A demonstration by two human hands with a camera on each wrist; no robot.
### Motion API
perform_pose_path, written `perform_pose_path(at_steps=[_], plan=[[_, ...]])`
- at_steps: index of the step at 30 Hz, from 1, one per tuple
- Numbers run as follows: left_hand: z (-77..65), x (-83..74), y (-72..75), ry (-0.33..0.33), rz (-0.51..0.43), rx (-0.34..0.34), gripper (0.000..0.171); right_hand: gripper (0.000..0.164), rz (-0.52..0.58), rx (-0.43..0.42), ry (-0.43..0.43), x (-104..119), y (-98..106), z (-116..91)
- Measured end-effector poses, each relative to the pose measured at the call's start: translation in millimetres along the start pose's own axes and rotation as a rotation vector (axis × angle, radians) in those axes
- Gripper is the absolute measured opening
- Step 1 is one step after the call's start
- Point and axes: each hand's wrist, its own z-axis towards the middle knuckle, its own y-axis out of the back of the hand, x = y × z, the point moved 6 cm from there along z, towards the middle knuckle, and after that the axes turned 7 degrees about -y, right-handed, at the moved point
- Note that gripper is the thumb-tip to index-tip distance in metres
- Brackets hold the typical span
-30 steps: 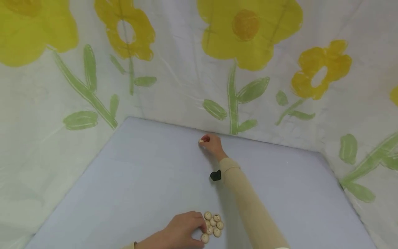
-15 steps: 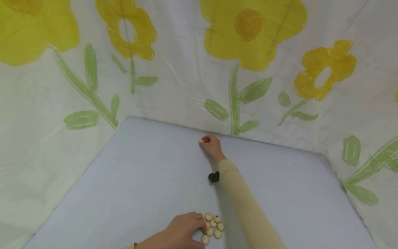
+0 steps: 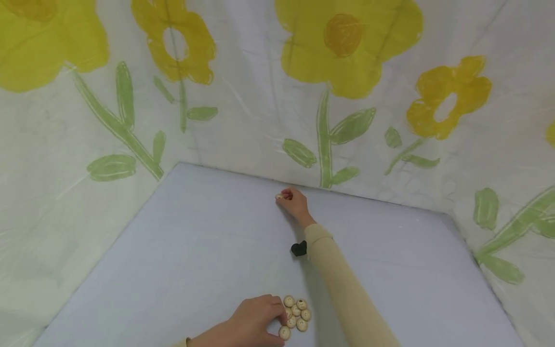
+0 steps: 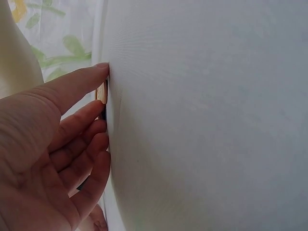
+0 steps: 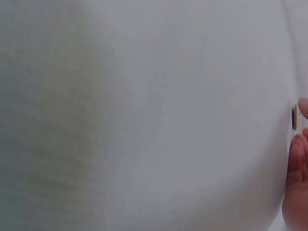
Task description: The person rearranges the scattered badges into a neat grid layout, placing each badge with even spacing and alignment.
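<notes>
A cluster of small round wooden discs [image 3: 302, 324] with dark marks on their tops lies at the near middle of the white table. My left hand [image 3: 256, 319] reaches in from the left and holds the nearest disc [image 3: 284, 332] between thumb and index finger. In the left wrist view that disc [image 4: 102, 91] shows edge-on between the two fingertips, the other fingers loosely bent. At the far edge of the table, my right hand [image 3: 297, 203] pinches another wooden disc [image 3: 279, 196]. The right wrist view catches only part of that hand [image 5: 297, 178], beside the disc's edge [image 5: 295, 117].
White sheets [image 3: 243, 120] painted with yellow flowers hang around the back and sides of the table [image 3: 195, 260]. A small black heart-shaped thing [image 3: 298, 248] is next to the right sleeve cuff. The right sleeve [image 3: 347, 289] stretches across the table, right of the cluster.
</notes>
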Motion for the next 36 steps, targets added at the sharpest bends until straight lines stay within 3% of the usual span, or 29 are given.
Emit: perform_pose_path(at_steps=[11, 18, 22, 36], plan=[[1.5, -1.5, 0.5, -0.022, 0.027, -0.025, 0.02, 0.036, 0.18, 0.016, -0.032, -11.5, 15.8, -18.9], [2.6, 0.8, -1.0, 0.006, -0.003, -0.012, 0.021, 0.034, 0.271, 0.046, -0.038, -19.9, 26.9, -39.9], [2.1, 1.0, -0.2, -0.022, 0.009, -0.05, 0.022, 0.035, 0.3, 0.082, -0.046, -27.9, 31.6, -53.0], [3.0, -1.7, 4.2, -0.053, 0.01, -0.077, 0.022, 0.032, 0.257, 0.223, 0.025, -37.3, 43.9, -121.0]])
